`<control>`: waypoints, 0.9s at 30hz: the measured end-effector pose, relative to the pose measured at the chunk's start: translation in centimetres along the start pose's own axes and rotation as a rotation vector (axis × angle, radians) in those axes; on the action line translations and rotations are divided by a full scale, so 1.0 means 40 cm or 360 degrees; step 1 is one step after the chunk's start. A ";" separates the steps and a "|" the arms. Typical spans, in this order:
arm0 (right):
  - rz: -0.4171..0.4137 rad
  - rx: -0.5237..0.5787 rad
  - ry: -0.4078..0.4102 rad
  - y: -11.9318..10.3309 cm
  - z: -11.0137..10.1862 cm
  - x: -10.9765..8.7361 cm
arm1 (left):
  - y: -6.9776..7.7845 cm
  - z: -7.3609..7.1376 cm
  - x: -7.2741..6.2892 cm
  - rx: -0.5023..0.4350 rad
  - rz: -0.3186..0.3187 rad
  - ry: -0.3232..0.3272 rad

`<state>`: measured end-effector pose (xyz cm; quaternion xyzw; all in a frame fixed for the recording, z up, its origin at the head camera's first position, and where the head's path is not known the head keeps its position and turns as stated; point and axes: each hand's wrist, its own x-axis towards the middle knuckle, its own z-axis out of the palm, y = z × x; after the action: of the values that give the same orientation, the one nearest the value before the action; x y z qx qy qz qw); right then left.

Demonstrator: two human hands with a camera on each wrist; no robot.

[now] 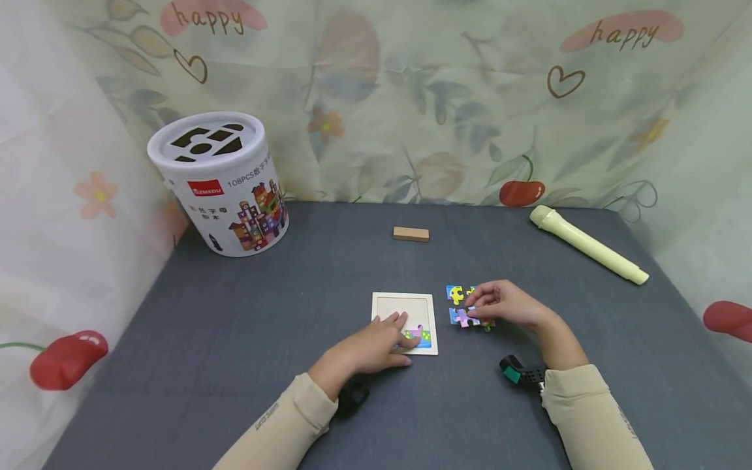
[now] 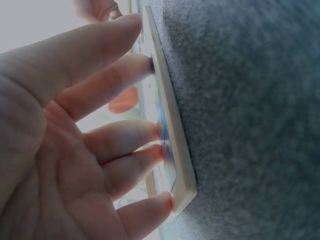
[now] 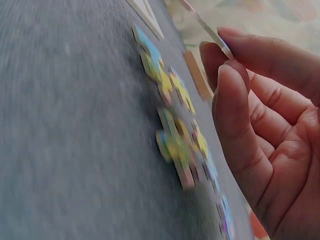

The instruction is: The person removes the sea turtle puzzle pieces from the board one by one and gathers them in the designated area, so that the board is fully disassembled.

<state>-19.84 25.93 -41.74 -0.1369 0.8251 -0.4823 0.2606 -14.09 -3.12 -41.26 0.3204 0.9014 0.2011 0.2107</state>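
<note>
A square wooden puzzle tray point(image 1: 435, 326) lies flat on the dark table, with colourful pieces point(image 1: 424, 337) fitted in its near right corner. My left hand point(image 1: 370, 344) rests on the tray with its fingers spread; in the left wrist view its fingertips point(image 2: 154, 131) touch the tray's surface and edge. To the right of the tray, my right hand point(image 1: 512, 305) pinches a thin jigsaw piece point(image 3: 212, 33) between thumb and fingers, raised off the table and seen edge-on in the right wrist view. Several loose jigsaw pieces point(image 1: 455, 294) lie just beneath and beside that hand.
A white block bucket point(image 1: 220, 189) with shaped holes in its lid stands at the back left. Behind the tray lies a small wooden block point(image 1: 411, 234). A pale yellow toy microphone point(image 1: 590, 246) rests at the back right. Printed cloth point(image 1: 388, 130) hangs along the table's far edge.
</note>
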 end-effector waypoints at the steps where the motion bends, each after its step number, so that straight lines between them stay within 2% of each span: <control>1: -0.0008 0.0001 0.0005 0.004 -0.005 -0.004 | 0.000 0.000 -0.001 -0.0002 -0.0003 0.0000; 13: 0.0042 -0.0008 0.0126 0.043 -0.046 -0.058 | -0.002 -0.001 0.000 0.0013 0.0021 0.0011; 27: 0.0102 -0.0032 0.0256 0.076 -0.077 -0.099 | 0.000 -0.001 0.000 0.0008 0.0008 0.0009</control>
<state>-18.21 31.57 -41.98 -0.0738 0.8521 -0.4748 0.2075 -14.10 -3.11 -41.22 0.3226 0.9017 0.2002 0.2068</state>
